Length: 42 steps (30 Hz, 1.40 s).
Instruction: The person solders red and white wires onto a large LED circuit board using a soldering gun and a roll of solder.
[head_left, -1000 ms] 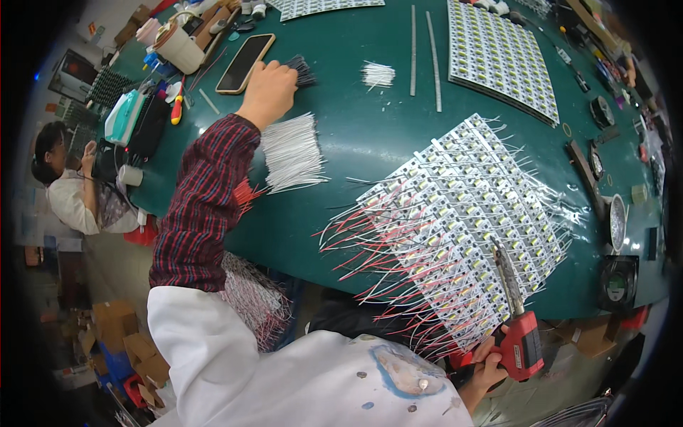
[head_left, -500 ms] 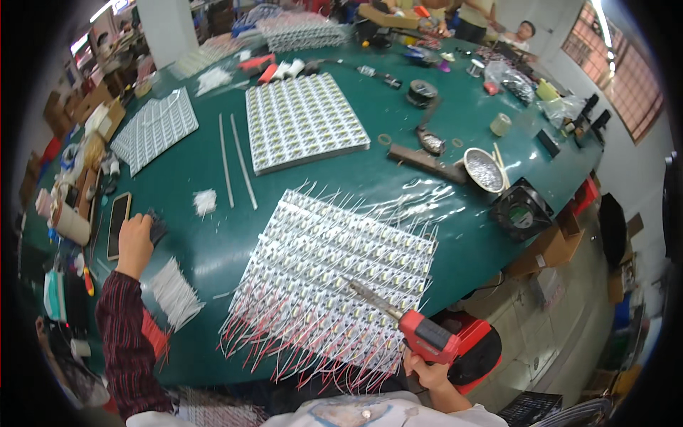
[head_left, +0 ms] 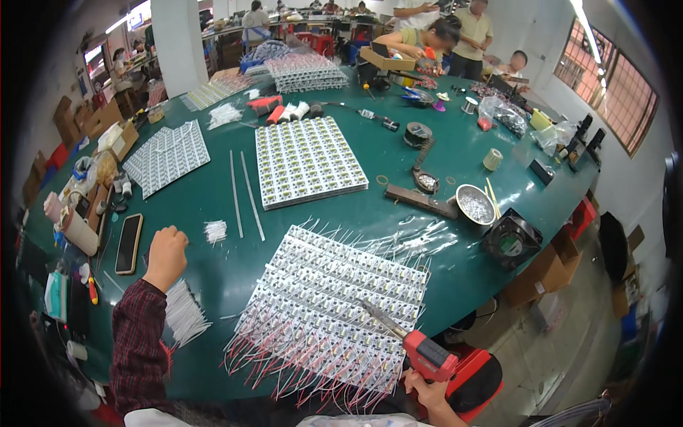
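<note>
My right hand (head_left: 427,390) grips a red-and-black soldering gun (head_left: 430,356). Its metal tip points up and left over a large panel of small white circuit boards (head_left: 334,292). Red and white wires hang off the panel's near edge, and thin white wires stick out along its far side. To the left, my left hand (head_left: 166,257) is closed, fingers curled, above the green table. What it holds, if anything, is hidden. Beside it lie a phone (head_left: 129,244) and a bundle of cut white wires (head_left: 186,313); a small white wire pile (head_left: 215,230) sits farther right.
Beyond the wired panel lies a stack of bare board panels (head_left: 311,162), with two thin strips (head_left: 242,196) to its left. A bowl of metal bits (head_left: 475,204) and a black fan (head_left: 511,242) stand at right. Other people (head_left: 427,43) work at the far side.
The view has tilted up, showing more of the far room. My left hand has moved right, away from the phone; the dark thing at its fingers no longer shows clearly. My right hand keeps the soldering gun.
</note>
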Available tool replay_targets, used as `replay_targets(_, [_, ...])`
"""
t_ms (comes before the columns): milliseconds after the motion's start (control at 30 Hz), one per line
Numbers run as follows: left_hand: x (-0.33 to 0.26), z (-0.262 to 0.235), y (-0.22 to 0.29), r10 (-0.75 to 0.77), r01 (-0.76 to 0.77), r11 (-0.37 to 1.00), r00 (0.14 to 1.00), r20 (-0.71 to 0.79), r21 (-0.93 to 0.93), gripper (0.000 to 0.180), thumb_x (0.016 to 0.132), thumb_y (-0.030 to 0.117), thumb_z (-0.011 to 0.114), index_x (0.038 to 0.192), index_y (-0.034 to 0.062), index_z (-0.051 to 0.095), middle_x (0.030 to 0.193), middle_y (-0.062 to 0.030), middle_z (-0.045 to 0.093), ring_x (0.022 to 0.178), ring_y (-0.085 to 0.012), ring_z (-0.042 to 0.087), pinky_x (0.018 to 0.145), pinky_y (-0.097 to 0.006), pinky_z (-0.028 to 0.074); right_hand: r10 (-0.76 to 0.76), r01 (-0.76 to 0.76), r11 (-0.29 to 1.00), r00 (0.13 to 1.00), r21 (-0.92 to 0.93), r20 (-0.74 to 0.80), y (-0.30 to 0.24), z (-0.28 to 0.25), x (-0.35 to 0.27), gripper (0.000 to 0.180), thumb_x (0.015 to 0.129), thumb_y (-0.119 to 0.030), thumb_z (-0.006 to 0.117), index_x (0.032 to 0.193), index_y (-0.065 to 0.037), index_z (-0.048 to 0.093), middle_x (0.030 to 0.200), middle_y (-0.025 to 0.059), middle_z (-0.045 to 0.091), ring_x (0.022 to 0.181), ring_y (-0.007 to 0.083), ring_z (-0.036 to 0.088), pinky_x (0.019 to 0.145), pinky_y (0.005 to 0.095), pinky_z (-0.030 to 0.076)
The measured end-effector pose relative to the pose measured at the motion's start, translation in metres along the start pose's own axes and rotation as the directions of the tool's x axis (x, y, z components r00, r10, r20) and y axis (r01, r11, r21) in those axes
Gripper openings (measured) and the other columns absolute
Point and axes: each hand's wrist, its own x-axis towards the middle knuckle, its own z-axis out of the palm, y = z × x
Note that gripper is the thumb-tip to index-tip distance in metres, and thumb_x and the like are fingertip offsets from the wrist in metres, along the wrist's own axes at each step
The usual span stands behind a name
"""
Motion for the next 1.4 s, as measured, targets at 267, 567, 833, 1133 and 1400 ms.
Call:
replay_targets(267, [-0.036, -0.010, 0.055, 0.152, -0.155, 0.978, 0.988, 0.030, 0.137, 0.006, 0.071, 0.008, 0.060, 0.066, 0.0055, 0.062, 0.068, -0.0089, 0.057, 0.074, -0.0264, 0.053, 0.077, -0.039, 0.036, 0.024, -0.024, 0.999, 1.000, 0.024, 0.001, -0.021, 0.010, 0.006, 0.018, 0.084, -0.006, 0.054, 0.097, 0.006, 0.049, 0.059, 0.0056, 0.053, 0.049, 0.0136, 0.051, 0.056, 0.0309, 0.049])
replay_targets(567, [-0.056, -0.071, 0.164, -0.242, 0.384, 0.479, 0.922, 0.301, -0.790, 0.007, 0.084, 0.001, 0.056, 0.080, -0.0017, 0.052, 0.067, -0.0102, 0.062, 0.061, -0.0133, 0.060, 0.057, -0.026, 0.046, -0.080, 0.080, 0.997, 0.997, 0.017, 0.003, -0.021, 0.008, 0.015, 0.063, 0.088, -0.039, 0.057, 0.122, 0.010, 0.036, 0.049, 0.0029, 0.042, 0.038, 0.0117, 0.041, 0.053, 0.0309, 0.048])
replay_targets(833, [-0.089, -0.050, 0.223, -0.338, 0.360, 0.186, 0.897, 0.284, -0.914, 0.007, 0.081, 0.000, 0.062, 0.082, -0.0015, 0.056, 0.066, -0.0040, 0.055, 0.056, -0.0077, 0.050, 0.052, -0.021, 0.040, -0.051, 0.051, 0.999, 0.998, 0.005, 0.039, -0.032, 0.008, 0.008, 0.069, 0.085, -0.046, 0.059, 0.121, 0.008, 0.038, 0.048, 0.0028, 0.042, 0.037, 0.0111, 0.041, 0.052, 0.0313, 0.049])
replay_targets(1133, [-0.083, -0.048, 0.264, -0.400, 0.470, 0.321, 0.854, 0.332, -0.822, 0.009, 0.080, 0.003, 0.063, 0.078, 0.0015, 0.055, 0.063, -0.0106, 0.059, 0.049, -0.0181, 0.056, 0.046, -0.027, 0.042, 0.029, -0.029, 1.000, 0.999, 0.007, 0.045, -0.043, 0.006, 0.000, 0.072, 0.083, -0.049, 0.059, 0.121, 0.008, 0.039, 0.049, 0.0020, 0.044, 0.038, 0.0106, 0.042, 0.043, 0.0256, 0.041])
replay_targets(1400, [-0.090, -0.027, 0.267, -0.361, 0.318, 0.574, 0.925, 0.116, -0.754, 0.013, 0.075, 0.003, 0.066, 0.070, 0.0043, 0.054, 0.062, -0.0056, 0.053, 0.049, -0.0195, 0.051, 0.044, -0.030, 0.038, 0.036, -0.033, 0.999, 0.970, -0.019, 0.239, -0.038, -0.003, 0.003, 0.077, 0.083, -0.053, 0.056, 0.124, 0.009, 0.038, 0.049, 0.0006, 0.045, 0.037, 0.0099, 0.041, 0.041, 0.0244, 0.037])
